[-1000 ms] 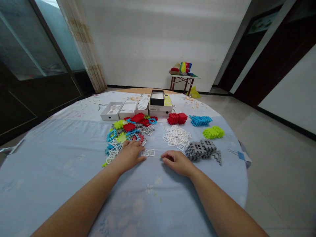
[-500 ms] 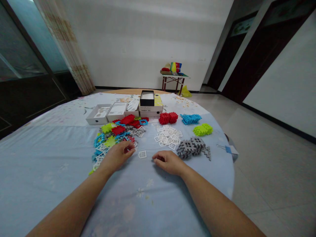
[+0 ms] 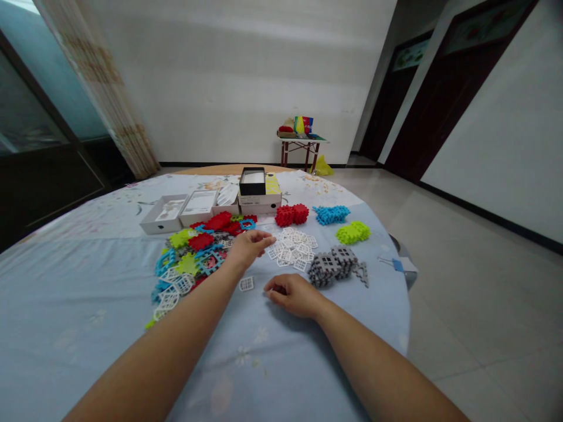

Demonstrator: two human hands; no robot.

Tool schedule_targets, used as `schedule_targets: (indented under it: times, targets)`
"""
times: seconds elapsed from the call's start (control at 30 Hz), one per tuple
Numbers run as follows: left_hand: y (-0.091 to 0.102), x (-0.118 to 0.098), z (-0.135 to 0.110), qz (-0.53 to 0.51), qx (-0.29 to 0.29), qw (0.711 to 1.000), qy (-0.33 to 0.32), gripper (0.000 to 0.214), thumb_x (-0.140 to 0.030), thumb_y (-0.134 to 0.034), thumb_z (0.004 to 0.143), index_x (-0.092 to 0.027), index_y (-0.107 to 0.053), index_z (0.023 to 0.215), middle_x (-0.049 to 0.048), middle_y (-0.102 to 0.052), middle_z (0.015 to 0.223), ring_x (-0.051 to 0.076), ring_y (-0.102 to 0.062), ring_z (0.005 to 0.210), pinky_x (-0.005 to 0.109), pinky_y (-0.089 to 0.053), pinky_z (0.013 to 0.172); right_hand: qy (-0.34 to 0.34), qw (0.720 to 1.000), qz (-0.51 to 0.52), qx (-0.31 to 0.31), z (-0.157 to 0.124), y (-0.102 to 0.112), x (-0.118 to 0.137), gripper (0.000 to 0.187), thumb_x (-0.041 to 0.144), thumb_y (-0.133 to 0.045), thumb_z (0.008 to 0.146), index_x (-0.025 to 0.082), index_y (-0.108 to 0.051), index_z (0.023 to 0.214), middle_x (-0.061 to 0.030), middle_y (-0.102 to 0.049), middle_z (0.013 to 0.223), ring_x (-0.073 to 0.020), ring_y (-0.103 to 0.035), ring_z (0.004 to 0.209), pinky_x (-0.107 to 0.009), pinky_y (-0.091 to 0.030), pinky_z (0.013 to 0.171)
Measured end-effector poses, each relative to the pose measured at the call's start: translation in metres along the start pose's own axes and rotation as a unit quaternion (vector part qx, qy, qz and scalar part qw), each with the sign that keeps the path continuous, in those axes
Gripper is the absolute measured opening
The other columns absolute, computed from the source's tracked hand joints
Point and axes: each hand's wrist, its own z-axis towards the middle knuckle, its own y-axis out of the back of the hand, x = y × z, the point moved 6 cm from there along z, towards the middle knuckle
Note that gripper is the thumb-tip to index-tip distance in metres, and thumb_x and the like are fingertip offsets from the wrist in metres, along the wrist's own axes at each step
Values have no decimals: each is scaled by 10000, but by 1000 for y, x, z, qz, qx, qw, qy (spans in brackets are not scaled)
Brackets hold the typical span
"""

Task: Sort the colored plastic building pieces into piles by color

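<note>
My left hand [image 3: 250,245] reaches across the blue tablecloth [image 3: 79,305], fingers drawn together at the near-left edge of a heap of white window-shaped pieces [image 3: 294,247]. What the fingers pinch is hidden. One white window piece [image 3: 247,283] lies alone on the cloth beside my left forearm. My right hand [image 3: 292,293] rests on the cloth as a loose fist, nothing showing in it, just left of a grey block cluster [image 3: 334,266]. A mixed pile of red, blue, green and white pieces [image 3: 193,258] lies left of my left hand.
Red [image 3: 291,214], blue [image 3: 331,214] and green [image 3: 353,232] block clusters sit beyond the white heap. Open white boxes [image 3: 165,214] and a black-lined box [image 3: 252,181] stand further back. The round table's edge [image 3: 402,275] drops off at the right. A small laden table [image 3: 301,140] stands by the wall.
My left hand pinched at the two loose white pieces, then moved forward and right to the white heap; one loose piece remains. My right hand stayed put. The view shifted left.
</note>
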Motion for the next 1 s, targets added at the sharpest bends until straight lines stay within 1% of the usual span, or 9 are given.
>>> schedule_targets:
  times: [0.07, 0.13, 0.23, 0.33, 0.43, 0.57, 0.63, 0.83, 1.0]
  targets:
    - [-8, -5, 6, -43, -1, 999, -1, 612, -539, -650, 591, -117, -586, 1029, 58, -646, 767, 126, -576, 626, 266, -465, 585, -2, 1000, 4, 4, 0, -1, -1, 210, 257, -517, 797, 172, -652, 933, 18, -598, 648, -83, -481, 559, -189, -324, 527]
    - [-11, -7, 9, -44, -5, 999, -13, 702, -519, -662, 590, -107, -521, 1142, 109, -654, 916, 163, -609, 750, 302, -489, 657, -6, 1000, 8, 8, 0, -2, -2, 215, 259, -517, 797, 172, -650, 941, 17, -602, 655, -84, -484, 562, -188, -326, 528]
    - [-2, -4, 4, 38, -19, 998, -49, 663, -511, -651, 607, -104, -538, 1119, 139, -633, 1024, 190, -610, 832, 345, -488, 744, -3, 1000, 1, 5, 0, -1, -1, 213, 253, -514, 794, 180, -655, 937, 14, -614, 673, -86, -490, 571, -192, -335, 542]
    - [10, 7, -12, 126, 9, 989, -83, 531, -508, -602, 661, -133, -586, 1037, 114, -641, 1014, 193, -607, 860, 343, -481, 775, 2, 1000, -8, 1, 0, 0, 1, 219, 253, -516, 788, 182, -659, 938, 8, -622, 680, -93, -502, 578, -196, -341, 545]
    - [23, 22, -33, 204, 41, 974, -95, 478, -509, -565, 696, -167, -600, 1029, 96, -647, 1012, 208, -600, 887, 353, -477, 782, 10, 1000, -18, -3, 1, 2, 3, 221, 251, -517, 785, 186, -663, 938, 1, -634, 700, -101, -525, 608, -198, -356, 563]
    - [33, 34, -54, 318, 65, 937, -128, 460, -490, -562, 703, -199, -610, 1056, 98, -624, 1082, 243, -544, 1027, 391, -397, 927, 11, 1000, -23, -3, 1, 1, 3, 221, 254, -511, 793, 198, -666, 941, 3, -644, 716, -105, -542, 632, -199, -369, 583]
    - [35, 36, -60, 358, 70, 922, -132, 453, -467, -564, 703, -198, -615, 1064, 106, -605, 1112, 249, -521, 1064, 385, -368, 958, 9, 1000, -22, -1, 0, 1, 2, 222, 260, -512, 796, 197, -666, 943, 4, -646, 718, -105, -543, 634, -199, -370, 581]
    - [30, 43, -63, 387, 109, 907, -127, 371, -386, -573, 703, -183, -641, 1006, 108, -604, 1020, 237, -547, 984, 341, -395, 895, 11, 1000, -20, -5, -1, 1, 1, 211, 260, -523, 790, 195, -665, 931, 8, -640, 713, -104, -539, 635, -198, -367, 578]
    - [30, 46, -63, 387, 105, 906, -139, 266, -361, -562, 717, -183, -646, 897, 97, -589, 955, 230, -535, 955, 340, -391, 866, 6, 1000, -9, 0, -1, -1, 0, 208, 256, -522, 787, 184, -661, 924, 8, -628, 698, -98, -523, 610, -197, -361, 566]
